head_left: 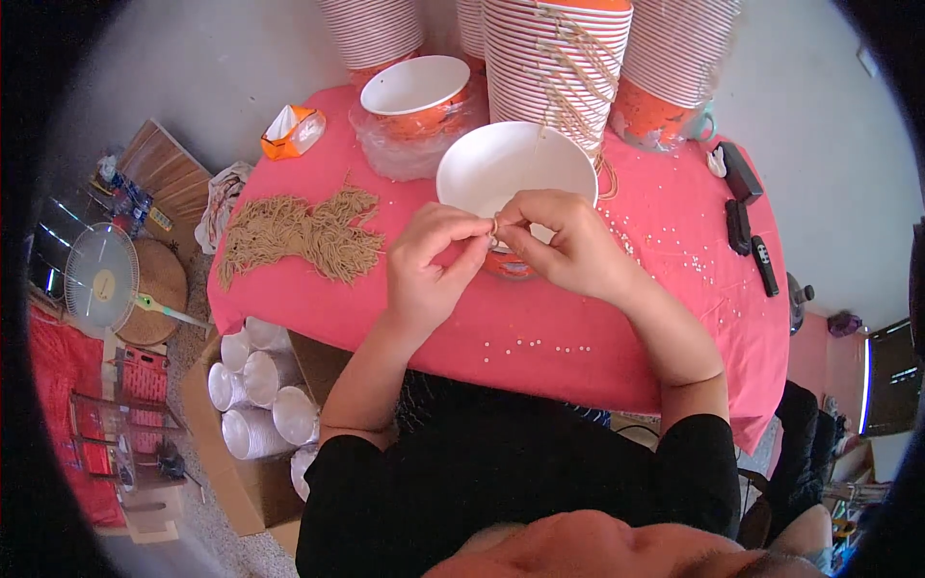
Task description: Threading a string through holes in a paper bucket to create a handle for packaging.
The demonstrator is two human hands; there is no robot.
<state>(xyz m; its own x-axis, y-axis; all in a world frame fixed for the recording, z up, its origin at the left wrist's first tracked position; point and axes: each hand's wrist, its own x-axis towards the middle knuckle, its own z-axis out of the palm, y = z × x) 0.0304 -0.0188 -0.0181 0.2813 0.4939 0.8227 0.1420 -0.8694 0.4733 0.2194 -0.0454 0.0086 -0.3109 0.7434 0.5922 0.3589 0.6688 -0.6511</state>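
Observation:
Both hands meet over the near rim of a white-lined paper bucket (pixel 511 154) with a patterned orange outside. Thumb and forefinger of my left hand (pixel 424 265) pinch a short bit of tan cord (pixel 495 227). My right hand (pixel 573 241) pinches the same cord from the other side, fingertips nearly touching the left's. Fingers hide most of the cord, so whether it is knotted cannot be seen. A pile of cut tan cords (pixel 299 239) lies to the left on the pink tablecloth (pixel 434 337). Small white beads or discs (pixel 520 343) lie in a loose row in front of me.
Behind the bucket rises a tall bucket stack (pixel 540 72) with cords hanging off it. A plastic-wrapped bucket (pixel 414 91) and an orange tissue pack (pixel 293 131) stand far left. Black devices (pixel 764 265) lie at right. A carton of plastic cups (pixel 255 433) sits lower left.

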